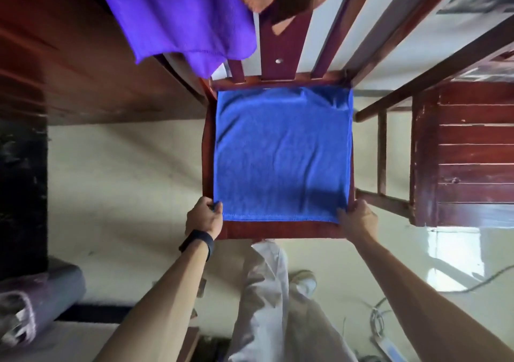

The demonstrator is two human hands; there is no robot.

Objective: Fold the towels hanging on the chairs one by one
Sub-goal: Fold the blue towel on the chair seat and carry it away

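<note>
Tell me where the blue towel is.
Head view, centre: the blue towel lies spread on the chair seat, near corners pinched by the left hand and right hand.

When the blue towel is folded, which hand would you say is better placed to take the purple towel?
Probably the left hand: the purple towel hangs on its side, while the right hand pinches the blue towel at the opposite corner, farther away.

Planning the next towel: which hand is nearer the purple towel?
Left. The left hand grips the blue towel below the purple towel; the right hand grips its opposite corner, farther right.
</note>
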